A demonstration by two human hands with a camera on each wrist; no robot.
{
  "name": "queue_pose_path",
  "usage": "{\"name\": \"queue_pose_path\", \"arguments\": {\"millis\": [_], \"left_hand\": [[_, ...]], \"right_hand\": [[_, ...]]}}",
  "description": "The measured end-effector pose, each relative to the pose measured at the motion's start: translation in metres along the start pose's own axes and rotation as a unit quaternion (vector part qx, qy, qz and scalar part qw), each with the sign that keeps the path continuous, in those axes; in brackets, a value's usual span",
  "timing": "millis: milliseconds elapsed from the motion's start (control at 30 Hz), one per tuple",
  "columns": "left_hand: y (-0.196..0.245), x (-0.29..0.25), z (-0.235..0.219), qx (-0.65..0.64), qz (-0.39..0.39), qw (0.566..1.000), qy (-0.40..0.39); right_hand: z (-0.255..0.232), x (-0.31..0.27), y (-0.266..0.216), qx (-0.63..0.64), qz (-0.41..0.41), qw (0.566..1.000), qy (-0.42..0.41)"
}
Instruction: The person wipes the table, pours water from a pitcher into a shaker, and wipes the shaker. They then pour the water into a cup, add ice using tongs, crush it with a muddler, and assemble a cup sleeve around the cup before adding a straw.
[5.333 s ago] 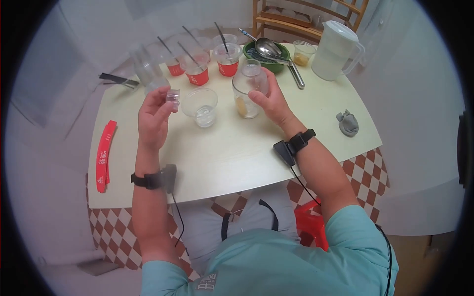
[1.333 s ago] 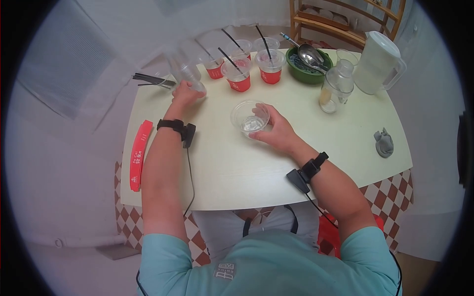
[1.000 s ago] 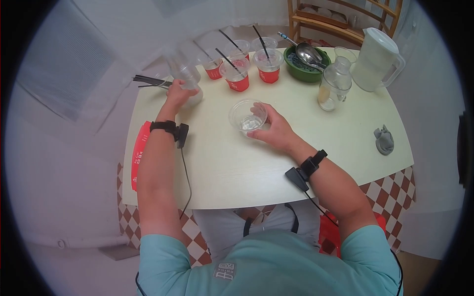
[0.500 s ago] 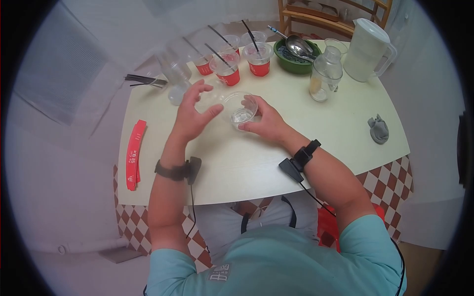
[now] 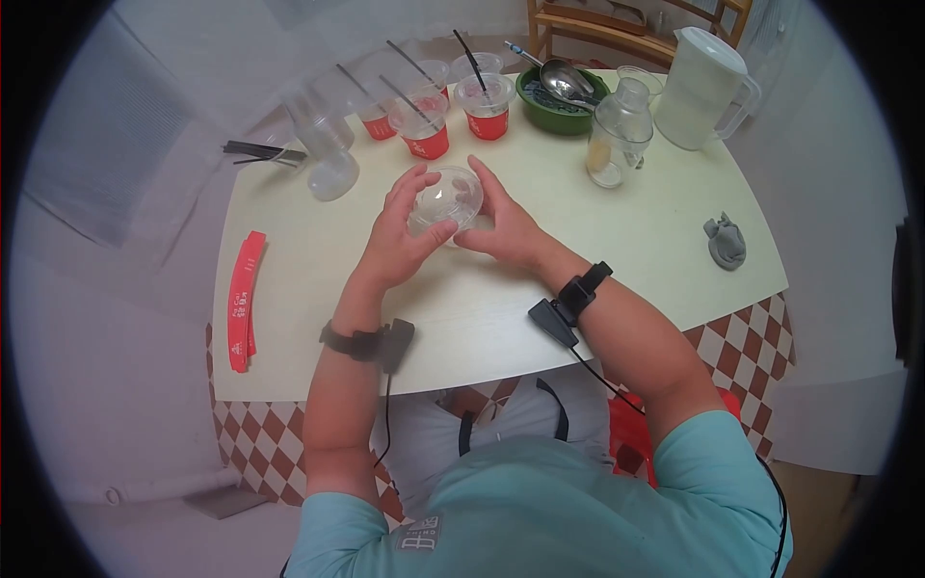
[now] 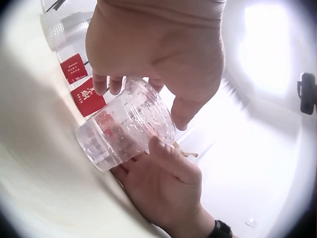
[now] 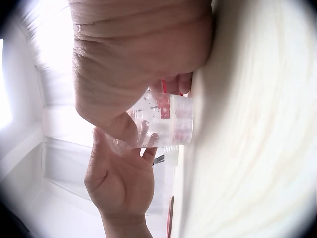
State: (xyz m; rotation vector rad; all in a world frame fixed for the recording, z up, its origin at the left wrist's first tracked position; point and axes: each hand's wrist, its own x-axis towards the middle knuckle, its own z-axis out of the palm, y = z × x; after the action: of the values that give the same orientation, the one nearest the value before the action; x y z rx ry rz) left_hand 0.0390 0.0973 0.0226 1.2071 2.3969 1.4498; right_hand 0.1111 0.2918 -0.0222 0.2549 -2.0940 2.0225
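A clear plastic cup (image 5: 453, 226) stands on the table in front of the person, with ice-like clear pieces in its bottom. The right hand (image 5: 506, 226) holds it from the right, thumb in front and fingers behind. A clear plastic lid (image 5: 448, 191) lies over the cup's mouth, and the left hand (image 5: 400, 236) grips its rim between thumb and fingers. In the left wrist view the lid (image 6: 146, 106) sits right at the rim of the cup (image 6: 101, 141), with droplets on the plastic. The right wrist view shows both hands around the cup (image 7: 182, 116).
Red-sleeved cups (image 5: 426, 143) with black straws stand behind. Stacked clear cups (image 5: 313, 120), lids (image 5: 332, 175) and black straws (image 5: 260, 151) lie back left; red sleeves (image 5: 246, 303) at left. Rightward are a green basin (image 5: 554, 118) with a scoop, glass jar (image 5: 621, 120), pitcher (image 5: 708, 87) and grey cloth (image 5: 727, 246).
The right hand first held the glass jar, now standing at right, then took the cup. The left hand reached to the back-left stacks and brought a lid onto the cup.
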Motion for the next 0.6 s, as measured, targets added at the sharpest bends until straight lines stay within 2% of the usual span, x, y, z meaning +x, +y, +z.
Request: {"name": "queue_pose_path", "arguments": {"millis": [67, 133, 200, 300, 433, 533, 600], "left_hand": [[-0.007, 0.001, 0.0, -0.045, -0.018, 0.999, -0.008], [-0.006, 0.002, 0.001, -0.093, -0.037, 0.995, -0.014], [-0.003, 0.001, 0.001, -0.183, -0.078, 0.979, -0.04], [-0.005, -0.001, 0.002, -0.233, -0.092, 0.967, -0.05], [-0.004, -0.003, 0.005, -0.296, -0.083, 0.951, -0.028], [-0.01, -0.003, 0.003, -0.31, -0.067, 0.948, -0.036], [-0.015, -0.001, -0.003, -0.331, -0.089, 0.935, -0.093]], "right_hand": [[-0.002, 0.0, 0.004, 0.041, -0.03, 0.999, 0.009], [-0.004, 0.0, -0.007, 0.113, -0.005, 0.992, -0.061], [-0.005, -0.001, -0.009, 0.113, -0.007, 0.992, -0.058], [-0.003, 0.002, -0.008, 0.103, 0.005, 0.994, -0.046], [-0.002, 0.005, -0.001, 0.088, 0.016, 0.996, -0.012], [-0.004, 0.005, -0.001, 0.082, 0.009, 0.996, -0.022], [-0.003, 0.004, -0.003, 0.071, 0.004, 0.997, -0.019]]}}
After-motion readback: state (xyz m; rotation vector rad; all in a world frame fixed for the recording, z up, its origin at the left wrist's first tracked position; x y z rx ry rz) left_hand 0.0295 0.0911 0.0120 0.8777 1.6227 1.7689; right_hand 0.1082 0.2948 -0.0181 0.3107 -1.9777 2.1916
